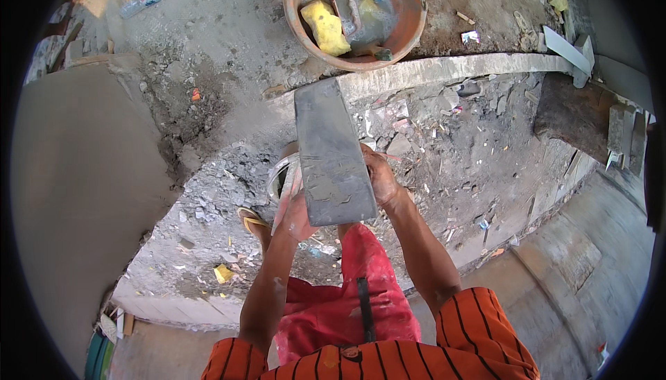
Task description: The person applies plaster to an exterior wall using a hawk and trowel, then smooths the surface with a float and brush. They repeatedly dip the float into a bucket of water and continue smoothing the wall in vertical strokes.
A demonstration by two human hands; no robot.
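Note:
A dark grey rectangular slab [333,154], like a tile with a smeared face, is held up in front of my body. My left hand [300,217] grips its lower left edge, with the fingers mostly hidden beneath it. Beside that hand runs a thin pale strip [288,198]; whether the hand holds it too is unclear. On the other long edge, my right hand [379,177] is closed, its fingertips partly behind the slab. A pale round rim [279,173], perhaps of a small bucket, shows left of the slab, partly covered.
Beyond a raised concrete edge [444,68] stands an orange-brown tub [411,37] holding cloudy water, a yellow sponge [325,28] and hand tools. Rubble covers the lower ground. A plastic bottle [144,0] lies far left; tile offcuts [569,50] lean at the right.

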